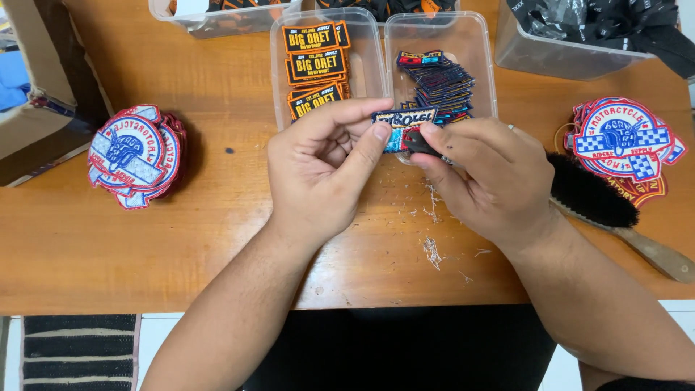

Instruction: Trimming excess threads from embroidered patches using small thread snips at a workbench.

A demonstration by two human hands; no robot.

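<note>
My left hand [322, 170] pinches the left end of a small rectangular embroidered patch [402, 118], dark blue with pale lettering and a red lower part. My right hand [489, 174] holds a small dark tool [421, 145] against the patch's lower edge. Both hands hover over the wooden table [108, 246], just in front of two clear plastic tubs. The right tub [483, 65] holds a fanned stack of similar dark patches [441, 83]. The left tub [279, 80] holds black and orange patches [316, 65].
Round red, white and blue patches are stacked at the left [136, 154] and right [626, 141]. A black-bristled brush with a wooden handle [597, 195] lies beside my right wrist. Thread scraps [433, 250] litter the table. More clear bins [557, 51] line the far edge.
</note>
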